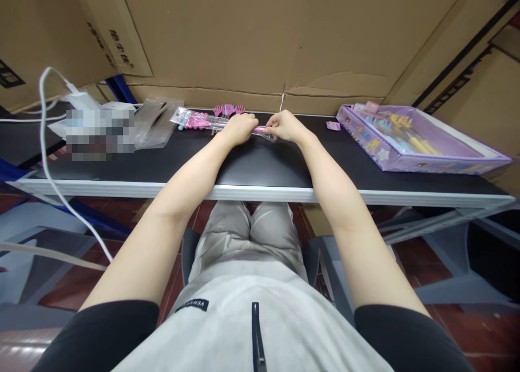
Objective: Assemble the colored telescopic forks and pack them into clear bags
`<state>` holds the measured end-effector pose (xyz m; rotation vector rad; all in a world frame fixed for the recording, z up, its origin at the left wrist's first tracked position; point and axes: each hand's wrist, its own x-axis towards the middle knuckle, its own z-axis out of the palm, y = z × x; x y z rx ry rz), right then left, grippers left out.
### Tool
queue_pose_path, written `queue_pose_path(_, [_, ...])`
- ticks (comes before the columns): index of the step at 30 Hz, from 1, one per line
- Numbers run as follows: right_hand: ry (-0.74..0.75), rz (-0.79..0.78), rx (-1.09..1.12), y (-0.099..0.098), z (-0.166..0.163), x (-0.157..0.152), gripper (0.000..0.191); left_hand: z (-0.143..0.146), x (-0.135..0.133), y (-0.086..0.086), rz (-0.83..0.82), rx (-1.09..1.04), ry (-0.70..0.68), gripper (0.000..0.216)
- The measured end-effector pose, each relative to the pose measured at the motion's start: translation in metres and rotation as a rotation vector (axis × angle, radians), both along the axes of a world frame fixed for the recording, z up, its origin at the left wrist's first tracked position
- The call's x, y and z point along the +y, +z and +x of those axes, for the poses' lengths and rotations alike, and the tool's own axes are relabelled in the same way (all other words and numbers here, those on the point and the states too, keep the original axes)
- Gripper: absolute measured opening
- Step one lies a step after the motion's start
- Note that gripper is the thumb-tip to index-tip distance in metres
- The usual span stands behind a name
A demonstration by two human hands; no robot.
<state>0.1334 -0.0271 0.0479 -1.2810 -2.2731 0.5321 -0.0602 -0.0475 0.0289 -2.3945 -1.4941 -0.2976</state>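
Observation:
A clear plastic sleeve (216, 122) lies across the black table, holding a long pink stick with a bumpy pink head (197, 119) and a light blue piece at its left end. My left hand (242, 129) is closed over the sleeve near its middle. My right hand (285, 126) pinches the sleeve's right end, where the pink shaft (259, 129) shows between the two hands. Just behind my left hand lie several pink claw-shaped heads (228, 110); their lower parts are hidden by the sleeve and the hand.
To the right stands a purple open box (390, 158) with yellow and blue claw-headed sticks (406, 128) inside. Near it lies a small pink packet (333, 125). Empty clear sleeves (156, 124) and a white cable (45, 128) are at left. Cardboard (252, 36) walls the back.

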Motion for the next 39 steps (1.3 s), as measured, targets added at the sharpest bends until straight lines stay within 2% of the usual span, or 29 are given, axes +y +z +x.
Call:
queue_pose_path(8, [0.02, -0.018, 0.078, -0.004, 0.0, 0.004, 0.04, -0.003, 0.006, -0.004, 0.002, 0.001, -0.018, 0.037])
queue_pose_path(14, [0.055, -0.056, 0.159, -0.007, 0.0, 0.006, 0.044, -0.012, 0.021, -0.013, 0.071, -0.032, -0.127, 0.032])
queue_pose_path(18, [0.075, -0.052, 0.172, -0.007, -0.001, 0.004, 0.047, -0.012, 0.024, -0.015, 0.063, -0.033, -0.118, 0.031])
queue_pose_path(27, [0.045, -0.09, 0.137, 0.007, -0.001, -0.012, 0.041, -0.007, 0.022, -0.015, 0.055, -0.013, -0.126, 0.037])
queue_pose_path(33, [0.033, -0.152, 0.197, 0.02, 0.01, -0.016, 0.028, -0.001, 0.018, -0.012, 0.054, -0.02, -0.16, 0.037])
queue_pose_path(36, [-0.006, -0.106, 0.29, 0.022, 0.015, -0.009, 0.02, 0.001, 0.019, -0.013, 0.081, -0.04, -0.217, 0.033])
queue_pose_path(39, [-0.078, 0.013, 0.396, 0.02, 0.018, 0.003, 0.022, 0.004, 0.021, -0.015, 0.116, -0.041, -0.273, 0.029])
